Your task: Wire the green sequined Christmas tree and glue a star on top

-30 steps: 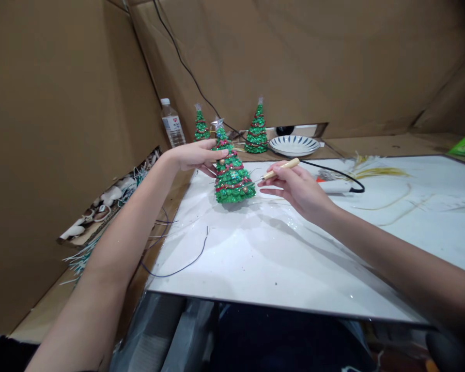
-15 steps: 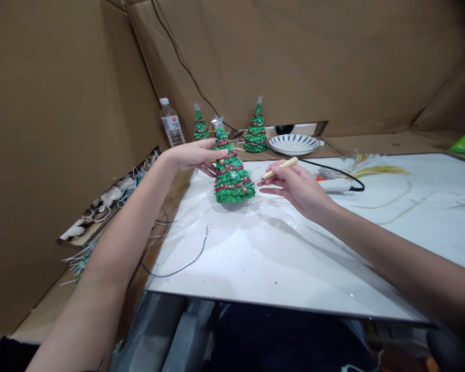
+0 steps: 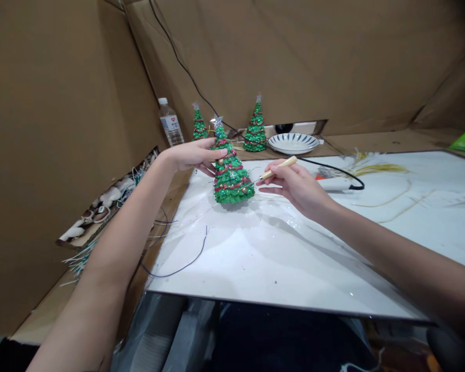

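My left hand [image 3: 199, 155] grips a small green Christmas tree [image 3: 232, 181] by its upper left side, thumb across the front. The tree leans slightly, bears red garland and small ornaments, and has a silver star on top. Between the thumb and fingers of my right hand [image 3: 290, 181] is an awl-like tool [image 3: 281, 168] with a pale wooden handle. Its thin metal shaft points left at the lower right of the tree, and the tip seems to touch the branches there. Behind stand two similar trees, one at the left [image 3: 199, 124] and another at the right [image 3: 257, 129].
A striped plate [image 3: 293, 144] and a plastic bottle [image 3: 171, 124] stand at the back. A white corded tool [image 3: 333, 184] lies behind my right hand, near yellow strands [image 3: 380, 169]. Dark wire [image 3: 194, 262] curls over the white board's left edge. Cardboard walls [image 3: 294, 62] enclose the table.
Almost nothing differs. The whole view has shifted very slightly, and both hands keep their hold on the tree and the tool.
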Tool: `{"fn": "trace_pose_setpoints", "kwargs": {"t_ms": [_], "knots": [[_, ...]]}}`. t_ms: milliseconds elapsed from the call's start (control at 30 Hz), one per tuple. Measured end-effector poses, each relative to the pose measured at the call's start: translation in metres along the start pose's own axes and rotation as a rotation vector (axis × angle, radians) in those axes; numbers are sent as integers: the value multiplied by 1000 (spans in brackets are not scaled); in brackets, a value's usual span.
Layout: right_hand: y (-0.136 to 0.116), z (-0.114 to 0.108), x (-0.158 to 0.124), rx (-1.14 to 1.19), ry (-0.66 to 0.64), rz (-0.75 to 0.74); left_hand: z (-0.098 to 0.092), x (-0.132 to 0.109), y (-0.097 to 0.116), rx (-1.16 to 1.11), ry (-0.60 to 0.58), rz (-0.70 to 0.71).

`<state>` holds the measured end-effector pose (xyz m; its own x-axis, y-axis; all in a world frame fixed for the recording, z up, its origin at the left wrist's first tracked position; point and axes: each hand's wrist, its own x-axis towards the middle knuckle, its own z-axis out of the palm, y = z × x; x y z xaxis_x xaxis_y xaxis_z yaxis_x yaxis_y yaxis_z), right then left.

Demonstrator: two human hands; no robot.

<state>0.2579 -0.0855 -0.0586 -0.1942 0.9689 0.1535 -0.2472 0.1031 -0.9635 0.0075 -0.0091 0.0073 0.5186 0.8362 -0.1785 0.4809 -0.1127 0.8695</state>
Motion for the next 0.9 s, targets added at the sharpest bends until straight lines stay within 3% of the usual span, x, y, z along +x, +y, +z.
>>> {"fn": "trace_pose_setpoints", "kwargs": {"t_ms": [900], "knots": [[2,-1,0,-27,-11,9,3,-2,4,50,-15,22]]}}
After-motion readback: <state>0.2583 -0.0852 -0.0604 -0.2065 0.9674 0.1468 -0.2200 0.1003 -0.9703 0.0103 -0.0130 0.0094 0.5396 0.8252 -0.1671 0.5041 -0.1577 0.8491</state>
